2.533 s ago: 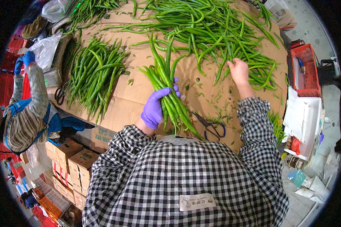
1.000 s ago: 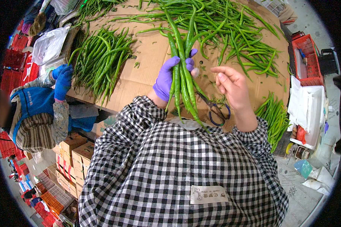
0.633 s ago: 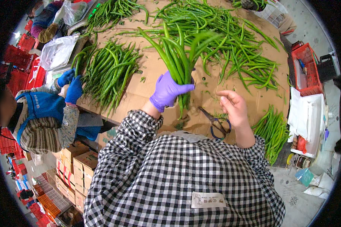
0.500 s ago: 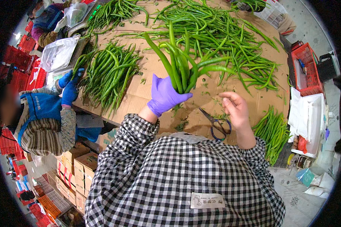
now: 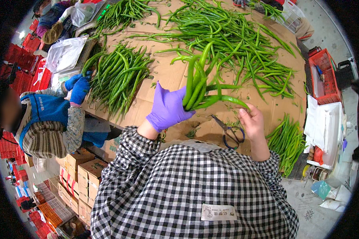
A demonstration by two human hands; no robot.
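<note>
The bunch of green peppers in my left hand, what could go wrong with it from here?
Your left hand grips the bunch of green peppers near one end while the other ends splay apart, so some might slip out. Your right hand is at the tip of one outer pepper, which could bend or snap if tugged. The scissors lie close to that bare hand, so it might brush them.

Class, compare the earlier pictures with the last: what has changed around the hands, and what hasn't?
The right hand drew back from the pile and is now at the tip of one pepper; whether it grips is unclear. The bunch now fans rightward, no ends hanging below the left hand. That hand still holds it; the scissors lie where they were.
</note>
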